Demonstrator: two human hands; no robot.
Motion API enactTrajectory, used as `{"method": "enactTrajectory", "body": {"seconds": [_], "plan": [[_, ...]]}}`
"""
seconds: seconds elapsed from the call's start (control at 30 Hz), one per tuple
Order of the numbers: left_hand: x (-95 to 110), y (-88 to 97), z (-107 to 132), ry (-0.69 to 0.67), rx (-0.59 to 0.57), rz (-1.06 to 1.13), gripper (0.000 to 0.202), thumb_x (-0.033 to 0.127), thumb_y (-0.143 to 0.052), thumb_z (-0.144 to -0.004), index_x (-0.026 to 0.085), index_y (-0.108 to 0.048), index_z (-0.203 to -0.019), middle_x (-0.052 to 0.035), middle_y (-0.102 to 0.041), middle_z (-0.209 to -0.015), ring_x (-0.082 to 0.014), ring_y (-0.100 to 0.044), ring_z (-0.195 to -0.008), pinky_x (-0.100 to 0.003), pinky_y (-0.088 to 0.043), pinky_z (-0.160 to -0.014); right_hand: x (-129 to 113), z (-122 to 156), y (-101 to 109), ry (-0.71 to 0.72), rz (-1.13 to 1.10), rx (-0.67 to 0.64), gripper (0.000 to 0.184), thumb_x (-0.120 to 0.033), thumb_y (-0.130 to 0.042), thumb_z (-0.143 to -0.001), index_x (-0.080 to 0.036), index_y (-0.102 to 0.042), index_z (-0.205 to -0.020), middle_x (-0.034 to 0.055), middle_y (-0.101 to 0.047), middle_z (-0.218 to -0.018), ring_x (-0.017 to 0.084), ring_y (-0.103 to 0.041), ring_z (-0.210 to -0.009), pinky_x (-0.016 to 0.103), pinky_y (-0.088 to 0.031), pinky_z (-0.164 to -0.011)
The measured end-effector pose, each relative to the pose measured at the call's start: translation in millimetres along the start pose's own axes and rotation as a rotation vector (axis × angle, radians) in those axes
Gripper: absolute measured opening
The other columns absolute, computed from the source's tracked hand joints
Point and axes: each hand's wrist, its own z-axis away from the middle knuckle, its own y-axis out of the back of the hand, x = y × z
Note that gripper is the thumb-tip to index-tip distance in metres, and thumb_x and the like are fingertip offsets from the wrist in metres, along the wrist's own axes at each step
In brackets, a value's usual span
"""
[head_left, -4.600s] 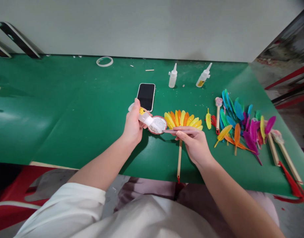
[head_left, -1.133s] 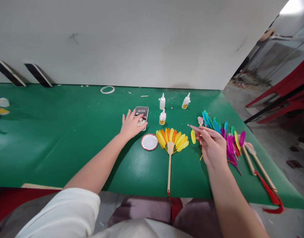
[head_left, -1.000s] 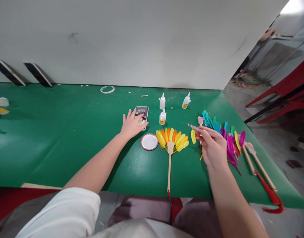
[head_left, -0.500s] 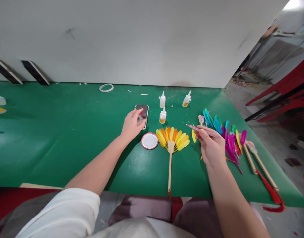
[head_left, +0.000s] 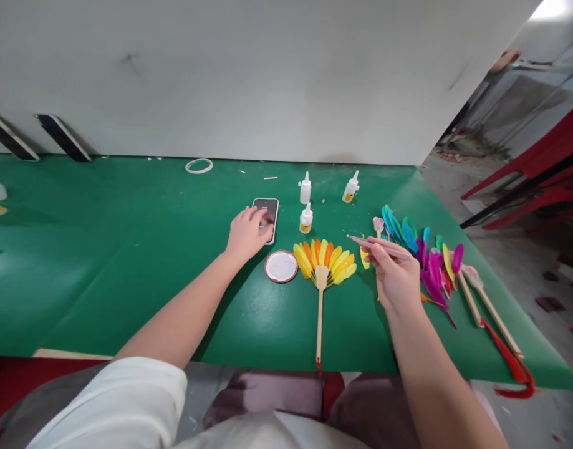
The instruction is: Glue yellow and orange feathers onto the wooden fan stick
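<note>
My left hand (head_left: pixel 247 236) rests over a smartphone (head_left: pixel 270 204) lying on the table, fingers apart and covering part of its screen. In my right hand (head_left: pixel 396 271) a slim pink pen-like tool (head_left: pixel 361 241) is pinched, its tip pointing left with a tiny pale speck at the end. Between the hands lies a feather fan (head_left: pixel 320 277) with yellow and orange feathers around a wooden handle. Left of it is a round, red-rimmed lid or dish (head_left: pixel 281 266) with a whitish inside. A loose yellow feather (head_left: pixel 364 258) sits partly behind my right fingers.
Three small white bottles (head_left: pixel 305 219) stand beyond the fan. Colourful feathers (head_left: pixel 433 268) and wooden fan handles (head_left: pixel 494 312), one with a red tassel (head_left: pixel 513 371), lie at right. A white ring (head_left: pixel 199 166) lies near the white panel (head_left: pixel 249 81) behind the green table (head_left: pixel 141 249).
My left hand has shifted slightly left and down over the phone, uncovering more of its screen. The right hand keeps the pink tool nearly still; the view has moved a little.
</note>
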Motion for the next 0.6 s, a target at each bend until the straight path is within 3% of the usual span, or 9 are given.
{"method": "enactTrajectory", "body": {"seconds": [0.1,0.2,0.43,0.53,0.6], "plan": [[12.9,-1.3,-18.1,0.159,-0.125,0.002,0.08,0.053,-0.053,-0.075,0.016,-0.027,-0.14,-0.0245,-0.029,-0.142,-0.0424,-0.036,-0.126,-0.051,-0.037,-0.096,1.2,-0.8,-0.9,0.0,0.0,-0.002,0.015,-0.028,-0.075,-0.065,-0.018,-0.072,-0.075,0.0065,-0.072,-0.078,0.019,-0.066,-0.069,0.029,-0.05,-0.053],[24.0,-5.3,-36.1,0.261,-0.209,0.016,0.09,0.051,-0.057,-0.072,0.018,-0.015,-0.144,-0.0273,-0.016,-0.146,-0.0471,-0.039,-0.121,-0.054,-0.041,-0.089,1.2,-1.0,-1.5,-0.009,0.003,0.01,0.017,-0.029,-0.075,-0.063,-0.018,-0.072,-0.075,0.0065,-0.072,-0.077,0.019,-0.066,-0.069,0.029,-0.05,-0.053],[32.1,-14.5,-49.1,0.298,-0.201,-0.007,0.081,0.04,-0.057,-0.075,0.023,-0.017,-0.144,-0.0237,-0.011,-0.149,-0.0485,-0.045,-0.114,-0.058,-0.04,-0.085,-1.4,-1.0,-1.4,-0.014,-0.019,0.013,0.018,-0.029,-0.076,-0.062,-0.018,-0.072,-0.075,0.0065,-0.072,-0.077,0.019,-0.067,-0.069,0.029,-0.05,-0.054],[33.0,-4.6,-46.5,0.274,-0.176,0.004,0.086,0.046,-0.058,-0.074,0.021,-0.014,-0.144,-0.0242,-0.01,-0.149,-0.051,-0.034,-0.123,-0.062,-0.033,-0.092,-0.9,-1.5,0.2,-0.001,-0.002,0.005,0.018,-0.03,-0.075,-0.063,-0.018,-0.072,-0.076,0.0061,-0.072,-0.076,0.019,-0.067,-0.07,0.03,-0.05,-0.055],[35.5,7.2,-38.8,0.207,-0.097,0.035,0.085,0.051,-0.056,-0.075,0.019,-0.017,-0.143,-0.0222,-0.018,-0.147,-0.0479,-0.026,-0.128,-0.062,-0.027,-0.098,-0.2,-2.1,2.3,0.023,0.076,-0.004,0.019,-0.032,-0.074,-0.065,-0.019,-0.072,-0.077,0.0057,-0.072,-0.076,0.019,-0.066,-0.07,0.031,-0.051,-0.056]]}}
